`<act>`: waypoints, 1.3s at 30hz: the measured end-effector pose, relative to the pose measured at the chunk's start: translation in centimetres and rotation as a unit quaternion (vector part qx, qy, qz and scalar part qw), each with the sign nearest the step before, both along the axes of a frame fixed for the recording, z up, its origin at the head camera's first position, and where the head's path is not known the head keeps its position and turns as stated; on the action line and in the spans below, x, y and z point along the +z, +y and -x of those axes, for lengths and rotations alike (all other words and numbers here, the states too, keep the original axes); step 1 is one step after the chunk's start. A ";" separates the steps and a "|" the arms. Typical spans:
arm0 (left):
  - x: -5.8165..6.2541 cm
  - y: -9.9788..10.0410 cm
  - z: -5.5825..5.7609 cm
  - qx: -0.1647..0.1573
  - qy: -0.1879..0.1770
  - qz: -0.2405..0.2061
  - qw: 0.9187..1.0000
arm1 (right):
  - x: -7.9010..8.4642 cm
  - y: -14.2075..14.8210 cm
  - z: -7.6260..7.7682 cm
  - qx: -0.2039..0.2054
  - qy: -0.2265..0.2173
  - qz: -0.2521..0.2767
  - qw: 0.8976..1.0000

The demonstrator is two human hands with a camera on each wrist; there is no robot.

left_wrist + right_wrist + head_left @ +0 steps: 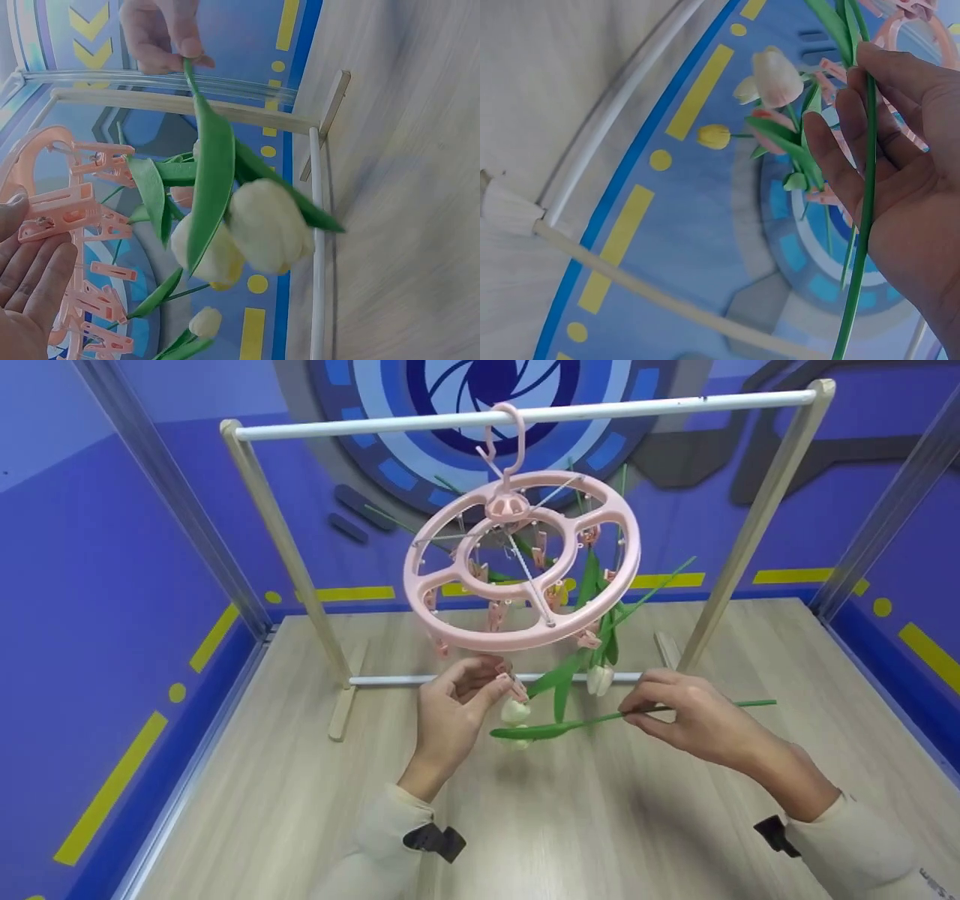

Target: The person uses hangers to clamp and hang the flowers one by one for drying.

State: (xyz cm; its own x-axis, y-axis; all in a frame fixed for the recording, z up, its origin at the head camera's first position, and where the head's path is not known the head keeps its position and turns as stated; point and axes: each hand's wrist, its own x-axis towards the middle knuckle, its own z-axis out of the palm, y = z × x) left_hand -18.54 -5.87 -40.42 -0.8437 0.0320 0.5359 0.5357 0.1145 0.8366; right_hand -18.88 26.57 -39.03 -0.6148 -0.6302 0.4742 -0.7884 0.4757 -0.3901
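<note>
My left hand pinches a pink clothespin that hangs under the front of a round pink hanger. In the left wrist view that clothespin lies between thumb and fingers. My right hand pinches the green stem of an artificial tulip, its long leaf pointing left below the clothespin. White tulip heads show beside this leaf in the left wrist view. The stem runs across the palm in the right wrist view.
The hanger hooks over the white top rod of a rack with wooden posts and a low rear rod. Other tulips hang head-down from its clothespins, including a white one and a yellow one. Blue panels enclose the wooden table.
</note>
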 end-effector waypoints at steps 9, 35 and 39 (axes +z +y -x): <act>0.1 0.2 0.0 -0.003 0.002 -0.008 1.000 | 1.1 -2.5 0.6 0.007 -0.009 -0.005 1.000; 0.4 0.8 -0.2 0.009 0.017 0.002 1.000 | 2.0 -6.9 1.6 0.017 0.090 0.022 0.996; 0.5 0.9 -0.3 0.002 0.012 -0.002 1.000 | 1.9 -7.2 1.5 0.018 0.098 0.022 0.995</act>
